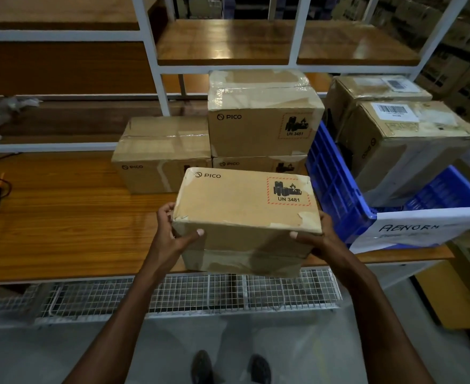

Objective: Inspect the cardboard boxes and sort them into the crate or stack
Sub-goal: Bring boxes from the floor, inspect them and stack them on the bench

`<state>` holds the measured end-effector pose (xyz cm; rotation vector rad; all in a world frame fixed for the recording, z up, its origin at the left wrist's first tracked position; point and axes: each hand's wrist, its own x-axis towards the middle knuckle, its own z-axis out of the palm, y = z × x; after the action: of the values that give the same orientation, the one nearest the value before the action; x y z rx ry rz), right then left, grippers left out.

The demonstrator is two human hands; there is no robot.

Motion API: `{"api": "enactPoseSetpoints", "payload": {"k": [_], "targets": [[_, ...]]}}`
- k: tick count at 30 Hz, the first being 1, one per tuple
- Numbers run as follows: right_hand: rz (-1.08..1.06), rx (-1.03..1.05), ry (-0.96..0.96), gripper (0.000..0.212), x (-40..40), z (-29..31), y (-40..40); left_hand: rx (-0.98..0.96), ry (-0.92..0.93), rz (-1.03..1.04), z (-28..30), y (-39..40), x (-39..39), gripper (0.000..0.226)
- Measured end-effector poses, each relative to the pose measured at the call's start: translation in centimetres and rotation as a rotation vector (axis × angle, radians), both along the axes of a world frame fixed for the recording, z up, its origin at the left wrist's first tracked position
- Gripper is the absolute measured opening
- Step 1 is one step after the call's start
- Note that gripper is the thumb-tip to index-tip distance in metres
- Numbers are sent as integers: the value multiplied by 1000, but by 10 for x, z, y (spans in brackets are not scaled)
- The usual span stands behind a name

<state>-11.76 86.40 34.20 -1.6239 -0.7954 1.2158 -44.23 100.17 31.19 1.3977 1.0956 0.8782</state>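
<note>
A PICO cardboard box (244,214) marked UN 3481 is held up in the air in front of the tabletop (62,217), over its near edge, tilted so its printed face looks up toward the camera. It sits between both hands. The left hand (172,231) clamps its left end, thumb laid across the near face and fingers curled around the far corner. The right hand (315,236) grips the right end, thumb on the near face and fingers out of sight behind the box. The tape along its lower seam is wrinkled, and the paper is torn near the right edge.

Just behind it on the tabletop stands a stack of two PICO boxes (261,126), the upper one wrapped in glossy tape across its top. A single PICO box (161,153) sits touching the stack's left side.

To the right a blue plastic crate (336,184) rests on the tabletop. A white paper label (422,228) hand-lettered "ABNORM" hangs on its near wall. Inside the crate lie two cardboard boxes: the nearer crate box (405,151), tilted, with a barcode sticker on top, and the farther crate box (366,92) behind it, also with a sticker.
</note>
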Motion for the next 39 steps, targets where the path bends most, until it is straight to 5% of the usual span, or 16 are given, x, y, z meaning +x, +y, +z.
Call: {"api": "enactPoseSetpoints", "payload": {"k": [3,7,10,13,18,33,39], "targets": [[-8,-38,140,92,3,10,-1,-50,4,-26,5,4,-4,98],[-131,-97,192,48,4,18,8,-145,-27,-28,13,6,-5,94],[-184,-177,158,46,7,21,19,-246,4,-33,24,15,-7,92],[-125,-246,80,41,5,29,30,-315,112,-87,42,21,-3,55],[-88,-288,-18,54,-5,42,37,-238,244,-41,65,21,7,42],[145,159,-41,31,-88,111,70,91,114,358,144,-8,-98,34],[205,334,-108,41,-124,141,101,216,8,388,162,8,-136,29]]}}
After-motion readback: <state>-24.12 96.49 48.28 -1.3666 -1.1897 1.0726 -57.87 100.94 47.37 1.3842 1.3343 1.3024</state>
